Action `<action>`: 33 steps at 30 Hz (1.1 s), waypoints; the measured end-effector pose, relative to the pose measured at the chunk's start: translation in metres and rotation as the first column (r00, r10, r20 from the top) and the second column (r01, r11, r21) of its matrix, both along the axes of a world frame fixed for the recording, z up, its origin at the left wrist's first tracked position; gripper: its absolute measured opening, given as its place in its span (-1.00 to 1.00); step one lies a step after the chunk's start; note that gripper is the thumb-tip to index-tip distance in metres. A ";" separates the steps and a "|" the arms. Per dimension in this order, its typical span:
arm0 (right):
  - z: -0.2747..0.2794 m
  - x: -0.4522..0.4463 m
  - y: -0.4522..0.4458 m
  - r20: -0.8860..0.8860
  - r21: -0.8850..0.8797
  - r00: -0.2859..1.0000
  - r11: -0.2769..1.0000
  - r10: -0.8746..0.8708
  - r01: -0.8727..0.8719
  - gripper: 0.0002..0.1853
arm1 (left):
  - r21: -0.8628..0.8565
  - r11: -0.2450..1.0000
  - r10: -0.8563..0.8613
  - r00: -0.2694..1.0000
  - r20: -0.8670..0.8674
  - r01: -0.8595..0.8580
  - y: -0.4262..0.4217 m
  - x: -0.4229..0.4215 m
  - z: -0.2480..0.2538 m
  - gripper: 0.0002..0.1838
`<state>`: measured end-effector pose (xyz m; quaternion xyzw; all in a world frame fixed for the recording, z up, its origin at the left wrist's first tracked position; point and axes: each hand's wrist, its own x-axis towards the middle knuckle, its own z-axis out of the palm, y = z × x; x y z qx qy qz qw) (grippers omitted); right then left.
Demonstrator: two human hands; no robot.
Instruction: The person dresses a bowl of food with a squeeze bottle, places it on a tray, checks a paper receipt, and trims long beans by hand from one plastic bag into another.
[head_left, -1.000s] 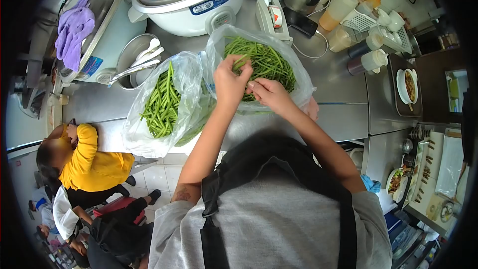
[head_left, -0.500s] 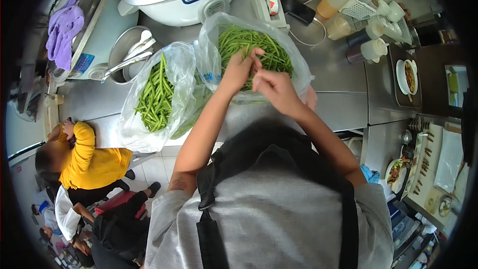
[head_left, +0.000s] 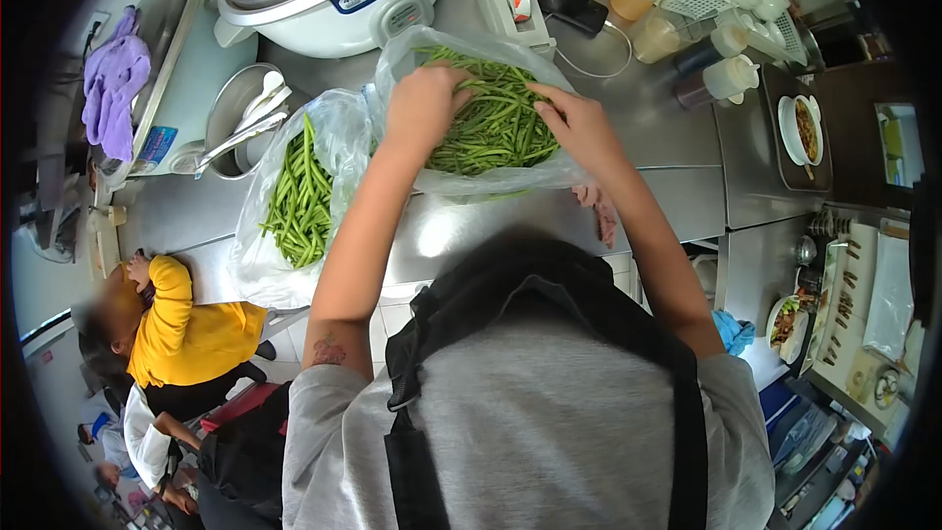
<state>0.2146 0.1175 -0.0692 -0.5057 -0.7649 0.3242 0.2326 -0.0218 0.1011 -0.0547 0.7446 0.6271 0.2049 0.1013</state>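
A clear plastic bag of long green beans lies open on the steel counter. At the bag's left side is my left hand, its fingers bent over the beans; whether it holds any is hidden. My right hand is at the right side, thumb and forefinger apart over the beans, with nothing seen between them. To the left, a second plastic bag holds shorter green bean pieces, and neither hand touches it.
A white cooker and a metal pot with utensils stand behind the bags. Sauce bottles are at the back right. A pink cloth lies by the counter edge. A person in yellow is at left.
My hands were close together over the beans and have moved apart, left hand to the left, right hand to the right. The pink cloth shows more. The view has shifted slightly.
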 end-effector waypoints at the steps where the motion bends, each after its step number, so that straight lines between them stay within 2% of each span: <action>1: 0.002 -0.005 0.001 0.011 -0.015 0.999 0.999 0.035 -0.034 -0.71 | 0.027 1.000 0.001 1.000 0.016 -0.002 -0.003 -0.005 0.004 -0.79; 4: -0.008 -0.018 0.004 -0.096 0.149 0.985 0.981 0.141 -0.126 -0.74 | 0.047 0.999 0.017 0.999 0.032 -0.019 -0.013 -0.014 0.018 -0.81; 7: -0.002 -0.025 0.008 -0.042 0.011 0.979 0.980 0.198 -0.198 -0.74 | 0.100 0.995 0.022 0.999 0.048 -0.027 -0.020 -0.019 0.021 -0.79; 10: 0.006 -0.029 0.005 -0.061 0.020 0.977 0.979 0.205 -0.204 -0.72 | 0.118 0.991 0.061 0.996 0.065 -0.068 -0.025 -0.016 0.027 -0.76; 13: 0.014 -0.032 0.001 -0.029 -0.043 0.983 0.982 0.180 -0.181 -0.73 | 0.134 0.984 0.120 0.993 -0.010 -0.118 -0.033 0.002 0.039 -0.73; 16: 0.023 -0.033 -0.003 -0.018 0.008 0.980 0.980 0.199 -0.199 -0.75 | 0.141 0.980 0.149 0.988 -0.037 -0.142 -0.035 0.009 0.033 -0.72; 19: 0.022 -0.032 -0.006 -0.188 0.063 0.964 0.982 0.186 -0.177 -0.75 | 0.043 0.992 0.124 0.990 -0.064 -0.121 -0.034 0.006 0.028 -0.74; 22: 0.014 -0.038 -0.010 -0.434 0.107 0.886 0.986 0.161 -0.127 -0.74 | -0.026 0.997 0.068 0.994 0.089 -0.066 -0.035 0.007 0.020 -0.75; 23: 0.014 -0.038 -0.010 -0.578 -0.120 0.814 0.981 0.059 -0.156 -0.75 | -0.102 0.994 0.065 0.979 0.193 -0.046 -0.036 0.008 0.020 -0.77; 25: 0.014 -0.039 -0.011 -0.738 -0.510 0.634 0.807 -0.232 -0.298 -0.76 | -0.244 0.970 0.081 0.916 0.393 0.019 -0.038 0.013 0.022 -0.81; 28: 0.012 -0.044 -0.017 -0.780 -0.586 0.464 0.749 -0.419 -0.308 -0.80 | -0.229 0.973 0.142 0.723 0.676 0.023 -0.037 0.016 0.000 -0.71; 31: 0.000 -0.044 -0.018 -0.736 -0.656 0.445 0.699 -0.509 -0.285 -0.80 | -0.269 0.962 0.205 0.542 0.815 0.042 -0.040 0.022 -0.013 -0.70; 33: -0.005 -0.043 -0.023 -0.705 -0.679 0.502 0.680 -0.501 -0.276 -0.80 | -0.319 0.947 0.265 0.508 0.820 0.022 -0.040 0.024 -0.020 -0.71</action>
